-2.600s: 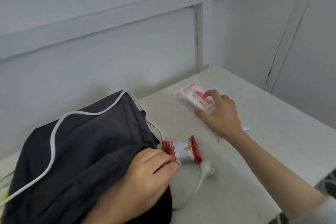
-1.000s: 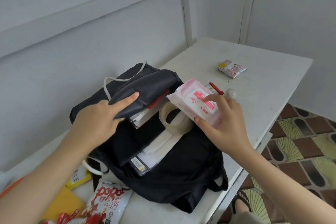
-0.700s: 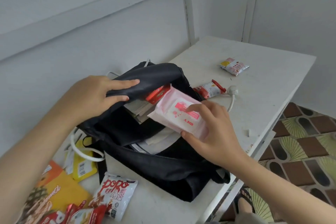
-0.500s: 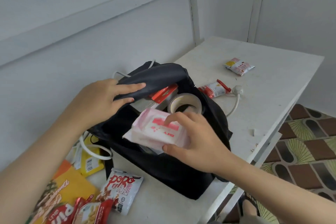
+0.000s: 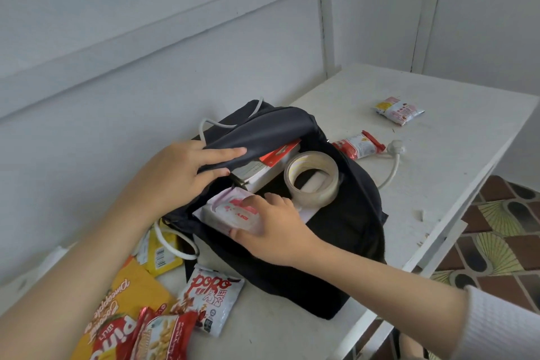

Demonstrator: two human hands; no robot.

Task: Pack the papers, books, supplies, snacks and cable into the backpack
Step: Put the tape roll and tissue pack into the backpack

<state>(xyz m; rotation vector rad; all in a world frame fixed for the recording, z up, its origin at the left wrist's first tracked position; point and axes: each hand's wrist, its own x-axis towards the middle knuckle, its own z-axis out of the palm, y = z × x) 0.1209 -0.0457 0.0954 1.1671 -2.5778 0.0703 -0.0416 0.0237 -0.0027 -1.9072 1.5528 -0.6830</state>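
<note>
A black backpack point(image 5: 344, 231) lies open on the white table point(image 5: 455, 155). My left hand point(image 5: 178, 175) grips its upper flap and holds it up. My right hand point(image 5: 271, 228) holds a pink and white tissue pack point(image 5: 233, 212) low inside the opening. Inside the backpack I also see a roll of clear tape point(image 5: 312, 177) and a book with a red cover point(image 5: 268, 166). A white cable point(image 5: 391, 166) runs out from under the backpack, its plug lying to the right.
Two small snack packets point(image 5: 358, 145) point(image 5: 398, 110) lie on the table right of the backpack. Several snack bags, a white POPO one point(image 5: 211, 298) among them, lie at the front left. The table's edge runs along the right, with patterned floor point(image 5: 491, 245) below.
My right hand picked the tissue pack up from the table, carried it over the backpack and lowered it into the opening. My left hand lifted the flap and keeps it raised.
</note>
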